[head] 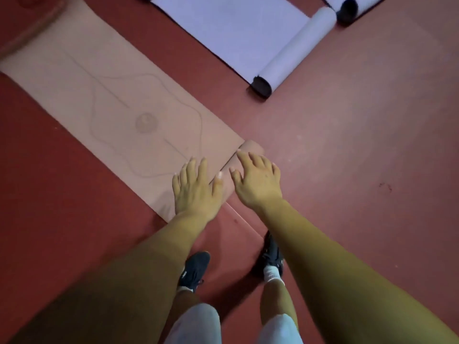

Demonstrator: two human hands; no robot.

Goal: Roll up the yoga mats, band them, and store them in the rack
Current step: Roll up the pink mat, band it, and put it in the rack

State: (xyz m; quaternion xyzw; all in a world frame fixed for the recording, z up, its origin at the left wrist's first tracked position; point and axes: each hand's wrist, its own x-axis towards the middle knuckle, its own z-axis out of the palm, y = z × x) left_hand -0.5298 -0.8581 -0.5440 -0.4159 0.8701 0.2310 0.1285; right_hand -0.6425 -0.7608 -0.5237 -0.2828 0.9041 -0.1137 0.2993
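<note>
Your pink yoga mat (pixel 111 95) lies flat on the red floor (pixel 360 145), running from the far left down toward your feet, with a faint line pattern and a round mark printed along its middle. Its near end is turned over into a small roll (pixel 250 146), and both your hands sit on that roll. Your left hand (pixel 196 189) lies palm down with fingers straight and spread, reaching over the roll onto the flat part of the mat. Your right hand (pixel 258 182) is beside it, nearly touching it, fingers spread and only slightly bent over the roll's right end; neither hand is closed around anything. The mat's far end looks curled up too (it is dim there, so you cannot be sure). Beyond the pink mat, apart from it, a lavender yoga mat (pixel 231 28) with a black underside lies partly rolled, its roll (pixel 298 48) facing the open floor. Just past that roll's far end is the dark end of another rolled mat (pixel 349 8). Your dark shoes (pixel 195 268) stand on the floor just behind the pink mat's near end.
</note>
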